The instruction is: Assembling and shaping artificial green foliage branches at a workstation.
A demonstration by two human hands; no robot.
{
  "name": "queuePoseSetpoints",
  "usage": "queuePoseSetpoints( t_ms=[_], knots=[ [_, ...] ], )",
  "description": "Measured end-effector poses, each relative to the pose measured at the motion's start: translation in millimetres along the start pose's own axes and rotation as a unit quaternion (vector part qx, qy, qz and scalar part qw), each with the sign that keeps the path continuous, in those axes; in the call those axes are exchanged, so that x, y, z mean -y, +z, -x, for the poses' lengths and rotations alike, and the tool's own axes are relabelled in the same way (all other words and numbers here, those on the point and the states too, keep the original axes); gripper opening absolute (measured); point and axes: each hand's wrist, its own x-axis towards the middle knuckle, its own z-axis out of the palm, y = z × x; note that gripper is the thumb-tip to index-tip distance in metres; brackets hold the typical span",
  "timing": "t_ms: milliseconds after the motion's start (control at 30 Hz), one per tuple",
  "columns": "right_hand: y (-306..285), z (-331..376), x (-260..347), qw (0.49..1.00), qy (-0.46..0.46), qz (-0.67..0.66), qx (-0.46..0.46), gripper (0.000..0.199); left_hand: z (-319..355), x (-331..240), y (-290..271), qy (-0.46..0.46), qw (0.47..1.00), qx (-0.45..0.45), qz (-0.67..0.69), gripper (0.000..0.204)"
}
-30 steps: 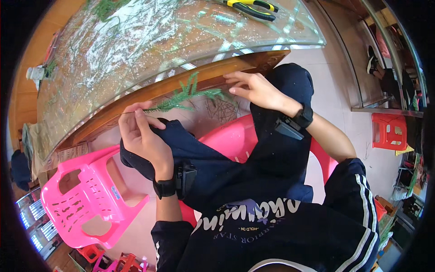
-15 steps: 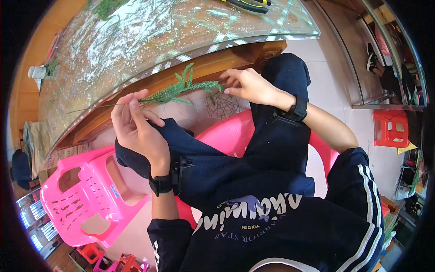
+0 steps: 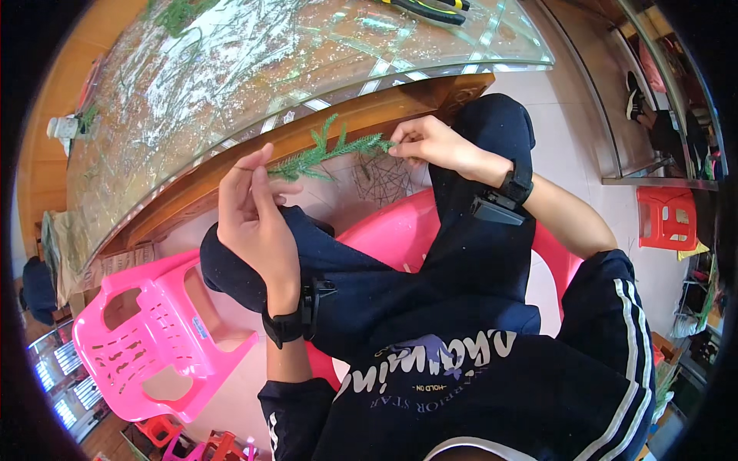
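Observation:
Between my hands, above my knees, is a green artificial pine sprig (image 3: 323, 156) with several short needled branches. My left hand (image 3: 257, 211) pinches it near its left end, thumb against the fingers. At the sprig's right tip, my right hand (image 3: 434, 146) has its thumb and fingers closed on the needles. The sprig lies roughly level, with a side branch sticking up from its middle. Its stem end is hidden by my left hand.
A glass-topped wooden table (image 3: 338, 73) strewn with white powder stands in front. On it lie black-and-yellow pliers (image 3: 430, 9) and green sprigs (image 3: 178, 17). A pink plastic chair (image 3: 146, 338) is at left, a red stool (image 3: 667, 218) at right. Dark scraps (image 3: 380, 180) lie on the floor.
My left hand has slid right along the sprig, and the long thin stem no longer shows left of it. My right hand has shifted slightly right and closed on the tip.

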Motion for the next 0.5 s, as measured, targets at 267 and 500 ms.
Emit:
queuePoseSetpoints(
  t_ms=[267,500],
  knots=[
    [-2,-1,0,1.000,0.006,0.029,0.003,0.015,-3,10,0,-0.047,0.997,0.053,-0.035,0.033],
    [-3,3,11,1.000,0.011,-0.014,-0.008,0.021,-3,17,0,-0.040,0.992,0.087,-0.087,0.037]
  ],
)
